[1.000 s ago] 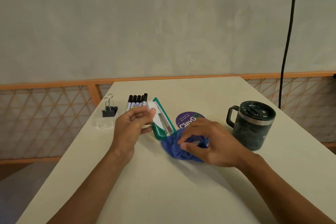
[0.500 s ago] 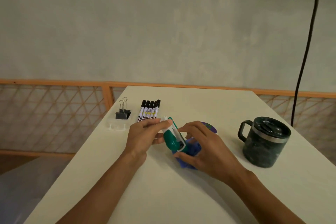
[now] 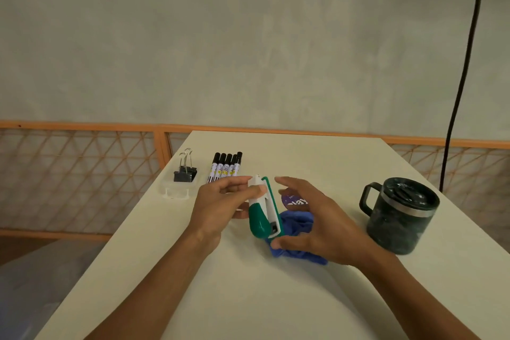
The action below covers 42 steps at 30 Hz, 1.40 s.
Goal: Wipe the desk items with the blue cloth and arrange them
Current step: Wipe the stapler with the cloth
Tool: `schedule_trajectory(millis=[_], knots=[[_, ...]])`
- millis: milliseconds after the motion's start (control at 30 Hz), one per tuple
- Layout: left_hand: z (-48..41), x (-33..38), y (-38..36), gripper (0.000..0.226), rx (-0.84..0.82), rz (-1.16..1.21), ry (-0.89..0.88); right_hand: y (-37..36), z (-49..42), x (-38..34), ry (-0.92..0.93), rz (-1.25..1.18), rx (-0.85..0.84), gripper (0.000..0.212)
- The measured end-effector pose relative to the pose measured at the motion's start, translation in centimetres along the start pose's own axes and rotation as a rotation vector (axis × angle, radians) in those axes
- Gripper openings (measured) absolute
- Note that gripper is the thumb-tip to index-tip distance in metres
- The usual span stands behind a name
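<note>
**Stapler held over the cloth at mid-desk**

The stapler [image 3: 263, 211] is raised above the middle of the desk [image 3: 248, 298]. It is tilted, with its nose pointing up and away and its rounded rear end lowest. That rear end is glossy green, the front half is white, and a green strip runs along its right edge. The left hand [image 3: 220, 204] pinches the white front between thumb and fingers. The blue cloth [image 3: 298, 225] is bunched just beside the stapler's rear end, under the right hand [image 3: 320, 225]. That hand's upper fingers are spread and loosely curved beside the stapler. Whether it actually grips the cloth cannot be told.

A purple round sticker [image 3: 296, 201] lies behind the cloth. Five black-capped markers [image 3: 226, 167] lie in a row far left, and beside them binder clips [image 3: 185, 172] sit on a clear box [image 3: 176, 192]. A dark lidded mug [image 3: 400, 215] stands to the right.
</note>
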State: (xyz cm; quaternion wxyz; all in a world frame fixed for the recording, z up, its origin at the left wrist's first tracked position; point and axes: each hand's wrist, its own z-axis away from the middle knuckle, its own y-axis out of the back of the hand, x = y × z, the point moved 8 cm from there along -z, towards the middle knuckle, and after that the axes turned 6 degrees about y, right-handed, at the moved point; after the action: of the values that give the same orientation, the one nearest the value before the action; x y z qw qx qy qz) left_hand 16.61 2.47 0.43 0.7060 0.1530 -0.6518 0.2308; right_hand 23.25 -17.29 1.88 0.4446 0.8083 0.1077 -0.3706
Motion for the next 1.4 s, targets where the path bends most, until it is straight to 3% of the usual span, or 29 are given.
schedule_trajectory(millis=[100, 367, 467, 633, 800, 900, 1000, 1167, 1400], knots=[[0.7, 0.4, -1.1, 0.036, -0.049, -0.071, -0.025, -0.9, 0.3, 0.6, -0.048, -0.044, -0.131, 0.129], [1.6, 0.5, -1.5, 0.039, -0.026, -0.121, -0.020, -1.1, 0.1, -0.1, 0.063, 0.204, -0.153, 0.135], [1.8, 0.6, -1.9, 0.044, -0.051, -0.093, -0.029, -0.3, 0.0, -1.0, 0.131, 0.278, -0.077, 0.133], [1.9, 1.3, -2.4, 0.032, -0.134, -0.061, -0.029, 1.8, 0.1, -1.2, 0.184, 0.178, 0.151, 0.122], [2.3, 0.2, -3.7, 0.032, -0.461, -0.002, 0.099, 2.7, 0.5, -1.0, 0.198, 0.058, 0.310, 0.120], [2.8, 0.1, -4.1, 0.041, -0.555, -0.039, 0.108, 2.8, 0.6, -0.5, 0.175, 0.022, 0.321, 0.121], [2.7, 0.2, -4.2, 0.033, -0.528, -0.080, 0.066, 2.4, 0.6, 0.2, 0.137, 0.013, 0.284, 0.124], [2.4, 0.2, -3.9, 0.045, -0.427, -0.176, 0.006, 2.3, 0.5, 0.4, 0.124, 0.062, 0.215, 0.133], [2.0, -0.5, -4.0, 0.025, -0.351, -0.271, 0.011, 3.3, 0.8, 0.6, 0.099, 0.133, 0.202, 0.119]])
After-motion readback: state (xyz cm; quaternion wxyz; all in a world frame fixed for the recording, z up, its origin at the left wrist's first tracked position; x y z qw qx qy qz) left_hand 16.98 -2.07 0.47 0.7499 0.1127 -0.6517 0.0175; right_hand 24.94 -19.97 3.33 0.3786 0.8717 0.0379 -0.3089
